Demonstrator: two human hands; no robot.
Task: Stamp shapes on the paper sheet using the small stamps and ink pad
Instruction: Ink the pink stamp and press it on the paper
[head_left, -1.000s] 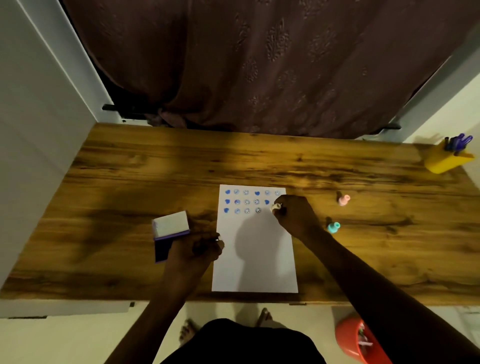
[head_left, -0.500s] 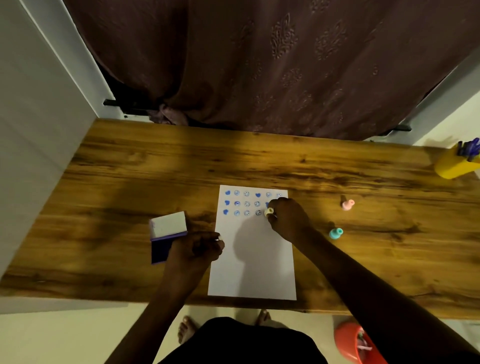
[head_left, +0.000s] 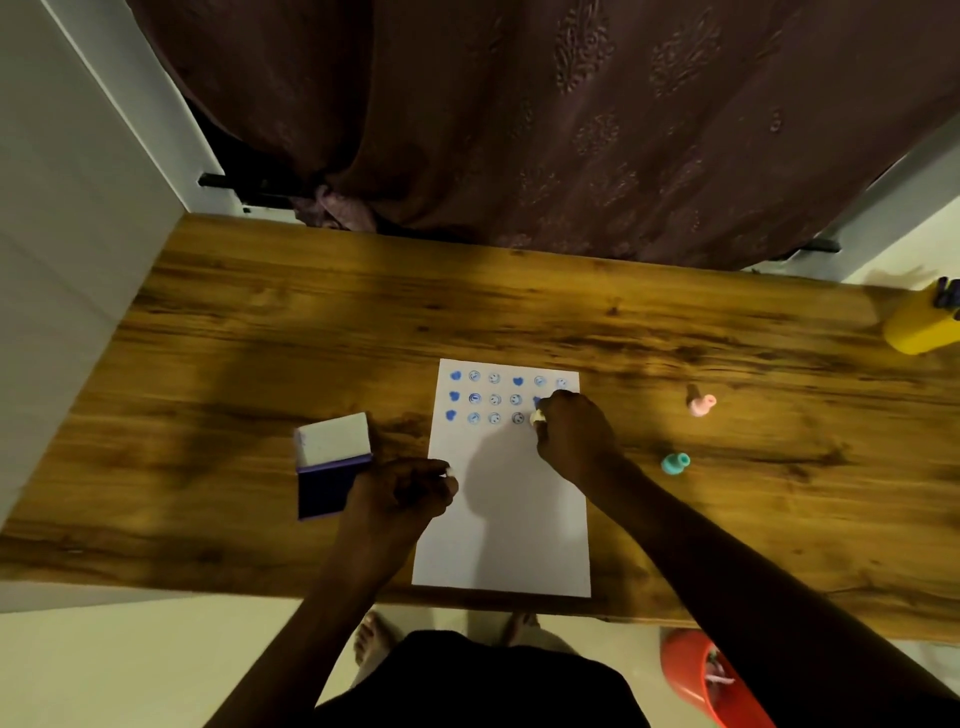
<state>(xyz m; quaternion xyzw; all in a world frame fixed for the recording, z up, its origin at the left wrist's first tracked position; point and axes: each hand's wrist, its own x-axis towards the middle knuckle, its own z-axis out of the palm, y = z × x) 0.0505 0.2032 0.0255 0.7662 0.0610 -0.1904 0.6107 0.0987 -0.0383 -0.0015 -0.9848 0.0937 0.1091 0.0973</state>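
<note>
A white paper sheet (head_left: 506, 519) lies on the wooden table (head_left: 260, 338), with three rows of blue hearts and smiley prints across its top. My right hand (head_left: 574, 436) pinches a small pale yellow stamp (head_left: 537, 417) and holds it down on the sheet in the third row, just right of the last print. My left hand (head_left: 397, 493) rests on the sheet's left edge with its fingers curled and nothing visible in it. The ink pad (head_left: 322, 491) sits open left of the sheet, its white lid (head_left: 332, 441) raised.
A pink stamp (head_left: 701, 405) and a teal stamp (head_left: 675, 462) lie on the table right of the sheet. A yellow pen holder (head_left: 919, 325) stands at the far right edge. A dark curtain (head_left: 571, 130) hangs behind the table. A red bin (head_left: 691, 675) is on the floor.
My right hand has shifted a little left and down with the yellow stamp, onto the third row. My left hand has stayed on the sheet's edge.
</note>
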